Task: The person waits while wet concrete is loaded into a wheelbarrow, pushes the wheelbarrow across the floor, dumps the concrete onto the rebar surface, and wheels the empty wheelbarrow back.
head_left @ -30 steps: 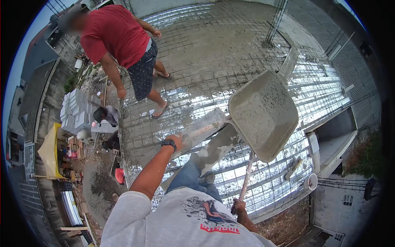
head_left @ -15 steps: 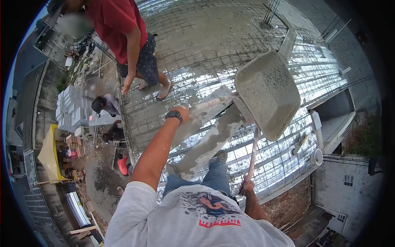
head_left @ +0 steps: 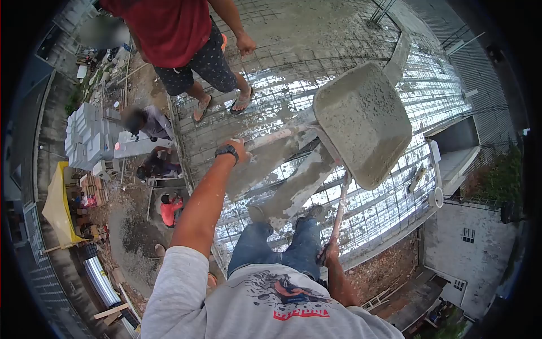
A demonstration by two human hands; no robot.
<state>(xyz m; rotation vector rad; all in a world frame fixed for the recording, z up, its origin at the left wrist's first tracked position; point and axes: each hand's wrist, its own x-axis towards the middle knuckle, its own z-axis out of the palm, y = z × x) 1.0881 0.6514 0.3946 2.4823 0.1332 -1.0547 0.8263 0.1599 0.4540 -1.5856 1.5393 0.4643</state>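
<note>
With twelve o'clock at the top of my view, my left hand [head_left: 240,150] is at ten o'clock, its grip closed around the end of the left handle [head_left: 282,135] of my wheelbarrow [head_left: 361,124]. A dark watch [head_left: 227,151] sits on that wrist. My right hand [head_left: 327,252], at five o'clock, has its fingers curled round the end of the right handle [head_left: 341,209], though the underside of that grip is hidden from me.

The wheelbarrow's tray is at two o'clock, tilted, its inner face coated grey and speckled with coarse clumps. Both handles run from it back toward me, one on each side of a cement-smeared board [head_left: 302,186] that lies over the steel mesh [head_left: 384,217]. My feet are at the near end of the boards, just past my jeans [head_left: 251,246].

At eleven o'clock a co-worker in a red shirt [head_left: 169,28] and patterned shorts [head_left: 197,62] stands on the mesh in sandals, near my left hand but apart from it. Wet concrete [head_left: 305,39] spreads between twelve and one. A white bucket [head_left: 436,197] is at three o'clock. Down below, white blocks [head_left: 87,135] are stacked at nine, and a person in a reddish top [head_left: 169,212] is at eight.
</note>
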